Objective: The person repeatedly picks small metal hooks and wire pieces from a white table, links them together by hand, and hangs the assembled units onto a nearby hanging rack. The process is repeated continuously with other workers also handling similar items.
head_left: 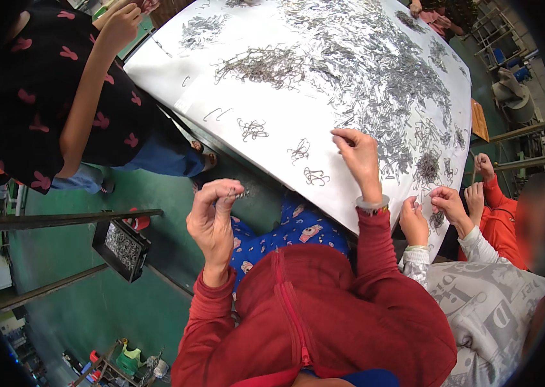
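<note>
My left hand (213, 219) is raised off the table's near edge, thumb and fingers pinched on small metal pieces (241, 193). Over the white table (266, 116), my right hand (357, 158) has its thumb and forefinger brought together; whatever is between them cannot be made out. Near it on the left lie little clusters of bent wire hooks (315, 176), with another cluster (253, 129) farther off. A broad spread of small grey metal pieces (375, 71) covers the table beyond my right hand. A bigger heap of dark wire hooks (262, 66) lies to its left.
Close on my right, a co-worker's hands (447, 205) work at the table edge, beside a person in orange (501, 222). A person in a black patterned top (47, 103) stands at the left. A black tray (136, 267) of metal pieces sits low at left, near metal bars (66, 220).
</note>
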`<state>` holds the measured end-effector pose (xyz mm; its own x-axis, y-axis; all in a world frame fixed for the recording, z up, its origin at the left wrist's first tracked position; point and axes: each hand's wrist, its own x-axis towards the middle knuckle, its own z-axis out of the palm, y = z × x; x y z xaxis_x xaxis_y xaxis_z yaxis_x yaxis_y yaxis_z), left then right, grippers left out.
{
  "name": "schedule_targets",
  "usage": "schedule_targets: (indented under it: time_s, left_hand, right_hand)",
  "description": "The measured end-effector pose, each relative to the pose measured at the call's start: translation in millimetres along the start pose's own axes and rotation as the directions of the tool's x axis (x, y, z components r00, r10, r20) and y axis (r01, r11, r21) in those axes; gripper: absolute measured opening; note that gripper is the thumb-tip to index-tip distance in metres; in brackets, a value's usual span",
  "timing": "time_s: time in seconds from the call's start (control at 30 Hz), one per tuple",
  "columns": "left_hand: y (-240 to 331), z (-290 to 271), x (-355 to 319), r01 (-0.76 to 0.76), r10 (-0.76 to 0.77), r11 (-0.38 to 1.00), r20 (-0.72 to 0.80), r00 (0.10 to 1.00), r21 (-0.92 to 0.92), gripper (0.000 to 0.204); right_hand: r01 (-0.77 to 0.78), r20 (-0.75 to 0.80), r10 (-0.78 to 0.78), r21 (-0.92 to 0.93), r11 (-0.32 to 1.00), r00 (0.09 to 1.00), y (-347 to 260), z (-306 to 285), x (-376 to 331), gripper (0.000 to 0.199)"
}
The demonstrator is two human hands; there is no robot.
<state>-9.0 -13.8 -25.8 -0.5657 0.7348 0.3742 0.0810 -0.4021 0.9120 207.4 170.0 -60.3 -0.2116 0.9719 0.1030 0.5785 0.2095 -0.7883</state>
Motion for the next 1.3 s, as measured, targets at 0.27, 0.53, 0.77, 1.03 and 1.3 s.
schedule_targets:
  time_s: [0.27,0.53,0.77,1.03,1.3]
  left_hand:
    - [-7.6,2.7,-8.0,0.059,-0.059,0.998,0.012,0.998,0.033,0.005]
    - [-1.6,-1.5,-18.0,-0.021,0.005,0.99,0.116,0.993,0.138,0.007]
    - [-7.0,1.8,-20.5,0.091,-0.108,0.977,0.082,0.991,0.191,0.007]
    - [-11.6,1.0,-14.3,0.064,-0.086,0.957,0.066,0.994,0.284,0.007]
    - [-37.0,-3.9,-22.4,0.107,-0.12,0.984,0.086,0.989,0.14,0.012]
  right_hand:
    - [0.169,-0.04,-0.196,-0.36,0.917,0.98,96.0,12.3,29.8,0.026]
    - [0.063,-0.013,-0.065,-0.073,0.995,0.998,56.8,-1.9,26.5,0.017]
    - [-0.075,0.353,-0.241,0.686,0.724,0.904,-75.6,27.2,-38.8,0.015]
    - [0.099,0.292,-0.338,0.609,0.787,0.895,-126.0,30.4,-69.6,0.019]
    - [0.058,0.208,-0.279,0.697,0.715,0.937,-111.6,44.5,-75.5,0.018]
